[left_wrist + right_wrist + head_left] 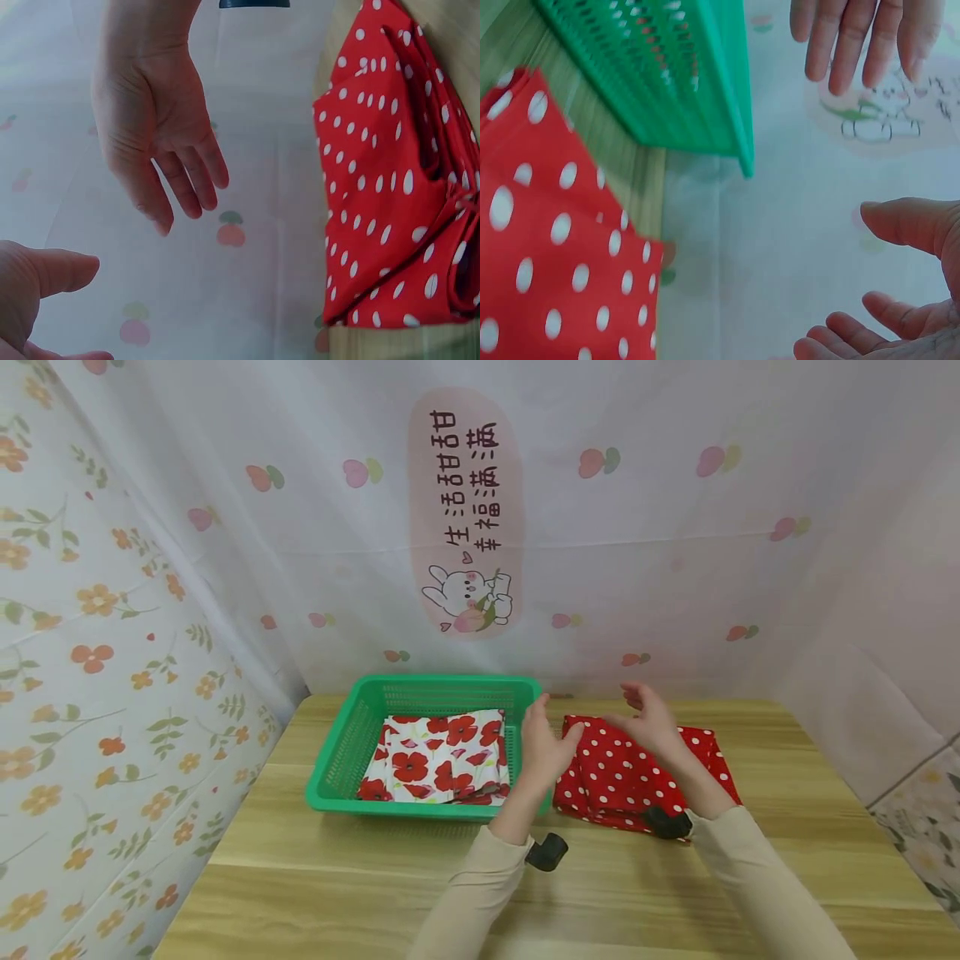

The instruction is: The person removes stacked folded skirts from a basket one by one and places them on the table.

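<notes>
A folded red cloth with white dots (622, 768) lies on the table, right of a green basket (330, 777). Above the cloth's left side and the basket's right rim is my left hand (546, 747), its fingers extended and holding nothing. My right hand (651, 722) hovers over the cloth's far part, fingers loosely bent, also holding nothing. In the left wrist view, the right hand (154, 112) and the dotted cloth (375, 180) stand well apart. Inside the basket lies a folded white cloth with red poppies (442, 756).
The wooden table (337, 885) extends in front of the basket and to the right of the dotted cloth. A white printed curtain (637, 568) hangs along the table's back edge, and a flowered curtain (112, 693) hangs on the left.
</notes>
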`<state>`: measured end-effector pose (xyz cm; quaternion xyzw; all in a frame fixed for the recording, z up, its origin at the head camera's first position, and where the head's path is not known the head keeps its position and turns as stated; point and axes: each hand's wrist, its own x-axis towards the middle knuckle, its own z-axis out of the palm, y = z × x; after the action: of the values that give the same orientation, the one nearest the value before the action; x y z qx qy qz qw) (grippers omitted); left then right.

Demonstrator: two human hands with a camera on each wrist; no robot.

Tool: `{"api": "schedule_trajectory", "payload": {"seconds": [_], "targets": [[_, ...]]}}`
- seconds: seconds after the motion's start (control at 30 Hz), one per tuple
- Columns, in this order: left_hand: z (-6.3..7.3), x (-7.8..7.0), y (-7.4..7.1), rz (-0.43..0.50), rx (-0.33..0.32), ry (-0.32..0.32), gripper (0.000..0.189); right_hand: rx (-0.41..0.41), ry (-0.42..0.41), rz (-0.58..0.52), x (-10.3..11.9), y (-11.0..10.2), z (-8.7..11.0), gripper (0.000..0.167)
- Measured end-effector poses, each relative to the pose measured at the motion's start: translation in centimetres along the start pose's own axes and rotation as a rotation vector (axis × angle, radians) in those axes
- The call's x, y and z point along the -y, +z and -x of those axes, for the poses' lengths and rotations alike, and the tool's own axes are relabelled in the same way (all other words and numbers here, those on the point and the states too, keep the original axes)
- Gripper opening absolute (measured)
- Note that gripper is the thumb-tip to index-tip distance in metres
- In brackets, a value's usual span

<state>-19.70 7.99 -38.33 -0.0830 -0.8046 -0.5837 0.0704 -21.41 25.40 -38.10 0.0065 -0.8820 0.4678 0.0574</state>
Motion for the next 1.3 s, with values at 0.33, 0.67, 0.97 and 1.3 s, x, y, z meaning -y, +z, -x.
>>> {"api": "schedule_trajectory", "payload": {"seconds": [0.33, 0.67, 0.97, 1.3], "targets": [[-0.5, 1.3, -2.9, -0.050, -0.064, 0.014, 0.062, 0.051, -0.047, -0.054, 2.5, 3.0, -0.9, 0.062], [-0.5, 2.9, -6.1, -0.029, -0.101, -0.006, 0.062, 0.091, -0.086, -0.045, 4.3, 6.0, -1.6, 0.059], [-0.3, 4.0, -8.4, -0.024, -0.162, 0.003, 0.063, 0.149, -0.069, -0.066, 6.1, 8.3, -2.3, 0.062], [-0.3, 5.5, -10.8, -0.030, -0.200, -0.047, 0.063, 0.204, 0.002, -0.083, 7.3, 10.2, -3.1, 0.064]]}}
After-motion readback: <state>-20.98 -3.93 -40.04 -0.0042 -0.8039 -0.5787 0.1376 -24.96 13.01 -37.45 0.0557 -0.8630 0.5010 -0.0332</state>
